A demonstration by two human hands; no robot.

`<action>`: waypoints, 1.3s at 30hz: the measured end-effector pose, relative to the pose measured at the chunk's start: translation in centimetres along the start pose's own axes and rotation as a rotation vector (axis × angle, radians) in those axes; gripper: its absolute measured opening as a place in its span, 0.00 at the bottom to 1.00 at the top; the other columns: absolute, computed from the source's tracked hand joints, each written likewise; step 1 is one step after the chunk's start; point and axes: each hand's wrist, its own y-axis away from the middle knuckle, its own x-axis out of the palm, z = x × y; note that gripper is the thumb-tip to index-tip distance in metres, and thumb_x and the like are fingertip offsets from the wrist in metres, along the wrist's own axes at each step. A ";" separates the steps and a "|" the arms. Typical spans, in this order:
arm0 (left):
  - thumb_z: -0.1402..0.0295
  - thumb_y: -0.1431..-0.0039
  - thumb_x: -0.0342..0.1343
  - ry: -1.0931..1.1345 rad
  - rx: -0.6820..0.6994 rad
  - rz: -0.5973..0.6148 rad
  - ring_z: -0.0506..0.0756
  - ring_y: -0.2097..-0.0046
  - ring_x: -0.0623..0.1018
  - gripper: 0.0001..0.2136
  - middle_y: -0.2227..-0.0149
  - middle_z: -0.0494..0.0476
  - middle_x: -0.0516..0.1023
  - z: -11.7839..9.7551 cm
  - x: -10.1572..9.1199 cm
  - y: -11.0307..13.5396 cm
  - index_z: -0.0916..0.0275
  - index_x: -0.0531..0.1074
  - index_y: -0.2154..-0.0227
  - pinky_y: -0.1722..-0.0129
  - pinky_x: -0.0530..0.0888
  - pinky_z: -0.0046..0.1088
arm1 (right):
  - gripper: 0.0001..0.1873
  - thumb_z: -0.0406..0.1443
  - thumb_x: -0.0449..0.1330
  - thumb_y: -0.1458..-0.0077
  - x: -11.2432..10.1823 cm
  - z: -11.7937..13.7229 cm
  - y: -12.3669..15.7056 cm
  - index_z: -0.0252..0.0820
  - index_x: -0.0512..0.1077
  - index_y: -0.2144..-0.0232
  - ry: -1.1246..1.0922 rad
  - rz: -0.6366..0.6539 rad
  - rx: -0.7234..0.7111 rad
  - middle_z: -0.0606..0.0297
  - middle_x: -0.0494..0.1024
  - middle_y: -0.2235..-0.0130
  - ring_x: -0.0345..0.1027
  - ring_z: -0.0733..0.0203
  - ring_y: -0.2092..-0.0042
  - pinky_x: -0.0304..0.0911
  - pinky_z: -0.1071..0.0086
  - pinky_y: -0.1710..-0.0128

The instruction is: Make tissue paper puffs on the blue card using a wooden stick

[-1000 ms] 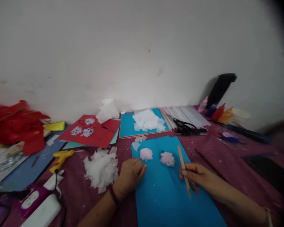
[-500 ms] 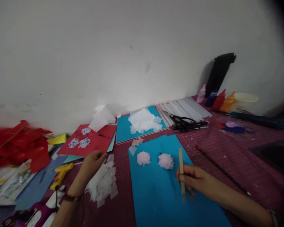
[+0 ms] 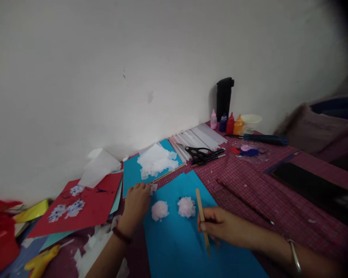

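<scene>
My right hand [image 3: 216,224] pinches a pale wooden stick [image 3: 200,204] with a tapered lower end, tilted over a blue paper sheet [image 3: 174,251]. Two ruffled, pinkish-white paper flowers lie on that sheet: a left flower [image 3: 159,211] and a right flower [image 3: 186,207]. At the sheet's upper left edge, my left hand [image 3: 137,206] reaches down with bent fingers. Small white paper pieces [image 3: 153,188] show beside its fingers, whose tips are hidden. A pile of cut white paper [image 3: 94,249] lies partly behind my left forearm.
Red paper with blue-white flowers [image 3: 104,206] is at left, above a yellow glue gun [image 3: 42,262]. Further back are white squares [image 3: 156,160], scissors [image 3: 198,152] and paint bottles [image 3: 230,124]. A thin brush [image 3: 243,201] and a dark flat object [image 3: 313,189] lie right.
My left hand has moved right, from above the white paper pile to the small pieces by the blue sheet. The right hand still holds the stick. The view has turned right.
</scene>
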 end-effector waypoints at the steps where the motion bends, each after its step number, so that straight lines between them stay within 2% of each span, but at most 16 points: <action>1: 0.76 0.50 0.50 0.028 -0.022 -0.015 0.62 0.57 0.71 0.08 0.67 0.60 0.74 0.3 0.1 -0.2 0.61 0.73 0.71 0.55 0.63 0.39 | 0.09 0.39 0.56 0.52 0.0 -0.1 0.0 0.39 0.62 0.74 -0.001 0.007 -0.002 0.72 0.63 0.77 0.57 0.72 0.80 0.58 0.77 0.79; 4: 0.70 0.49 0.50 0.162 -0.131 -0.079 0.59 0.63 0.72 0.05 0.71 0.56 0.72 1.5 -0.6 -0.8 0.61 0.70 0.77 0.61 0.65 0.34 | 0.07 0.38 0.55 0.51 -0.2 -0.4 0.0 0.39 0.63 0.73 -0.010 0.021 -0.009 0.72 0.63 0.77 0.57 0.72 0.80 0.59 0.77 0.79; 8: 0.62 0.50 0.49 0.475 -0.285 -0.135 0.53 0.74 0.70 0.08 0.78 0.49 0.68 2.8 -2.1 -0.5 0.61 0.65 0.76 0.72 0.65 0.27 | 0.08 0.38 0.56 0.50 -0.3 -0.5 0.0 0.39 0.63 0.73 -0.015 0.025 -0.036 0.72 0.62 0.78 0.56 0.72 0.78 0.57 0.78 0.79; 14: 0.59 0.57 0.52 0.874 -0.378 -0.131 0.49 0.78 0.68 0.11 0.81 0.47 0.66 2.0 -3.0 1.9 0.61 0.62 0.78 0.75 0.67 0.25 | 0.12 0.43 0.57 0.53 -0.1 -0.3 -0.1 0.40 0.64 0.72 -0.024 -0.008 -0.004 0.73 0.62 0.79 0.57 0.71 0.80 0.60 0.75 0.79; 18: 0.60 0.58 0.56 0.945 -0.397 -0.154 0.49 0.77 0.69 0.11 0.79 0.49 0.70 1.6 -2.8 4.1 0.63 0.66 0.77 0.75 0.67 0.25 | 0.12 0.42 0.57 0.53 -0.1 -0.4 -0.2 0.40 0.64 0.72 -0.036 -0.020 -0.028 0.74 0.61 0.80 0.58 0.71 0.81 0.61 0.74 0.80; 23: 0.63 0.56 0.59 0.875 -0.422 -0.231 0.50 0.73 0.69 0.08 0.78 0.47 0.68 1.1 -1.3 7.1 0.61 0.66 0.77 0.71 0.66 0.25 | 0.10 0.41 0.57 0.52 0.0 -0.4 -0.1 0.38 0.66 0.71 -0.042 -0.051 -0.048 0.75 0.61 0.82 0.58 0.71 0.81 0.62 0.74 0.79; 25: 0.65 0.53 0.58 0.667 -0.332 -0.234 0.53 0.70 0.70 0.05 0.75 0.49 0.72 0.4 -0.4 8.2 0.60 0.70 0.75 0.67 0.66 0.28 | 0.12 0.41 0.58 0.52 0.1 -0.5 0.0 0.37 0.67 0.70 -0.054 -0.067 -0.056 0.74 0.64 0.80 0.59 0.70 0.80 0.62 0.74 0.79; 28: 0.68 0.44 0.52 0.181 0.056 -0.199 0.57 0.64 0.73 0.05 0.68 0.56 0.76 -0.9 0.8 9.3 0.60 0.73 0.71 0.60 0.67 0.34 | 0.15 0.44 0.58 0.51 0.3 -0.6 0.3 0.36 0.68 0.67 -0.039 -0.121 -0.066 0.70 0.68 0.77 0.61 0.69 0.79 0.61 0.73 0.79; 29: 0.69 0.41 0.50 0.066 0.182 -0.192 0.58 0.64 0.74 0.07 0.67 0.57 0.77 -1.3 1.1 9.6 0.60 0.73 0.69 0.60 0.67 0.35 | 0.16 0.44 0.58 0.50 0.4 -0.6 0.5 0.36 0.68 0.66 -0.028 -0.144 -0.074 0.69 0.69 0.76 0.61 0.69 0.78 0.60 0.73 0.78; 31: 0.71 0.39 0.47 -0.023 0.327 -0.197 0.58 0.63 0.74 0.09 0.66 0.58 0.77 -2.0 1.7 9.9 0.61 0.73 0.68 0.60 0.68 0.35 | 0.17 0.45 0.58 0.49 0.7 -0.1 0.9 0.36 0.68 0.66 -0.015 -0.191 -0.104 0.68 0.71 0.75 0.62 0.69 0.77 0.60 0.73 0.78; 35: 0.72 0.39 0.47 0.003 0.403 -0.230 0.56 0.65 0.75 0.08 0.68 0.57 0.76 -2.5 2.5 10.2 0.62 0.71 0.68 0.63 0.70 0.33 | 0.15 0.44 0.58 0.48 1.8 1.7 1.2 0.37 0.67 0.66 -0.016 -0.222 -0.160 0.67 0.71 0.74 0.63 0.68 0.76 0.61 0.74 0.77; 39: 0.73 0.39 0.47 0.080 0.421 -0.209 0.55 0.66 0.75 0.08 0.70 0.55 0.76 -2.6 3.0 10.4 0.63 0.72 0.68 0.65 0.71 0.33 | 0.10 0.40 0.56 0.47 3.4 3.2 -0.3 0.38 0.68 0.68 0.009 -0.232 -0.194 0.68 0.70 0.74 0.61 0.69 0.77 0.59 0.75 0.78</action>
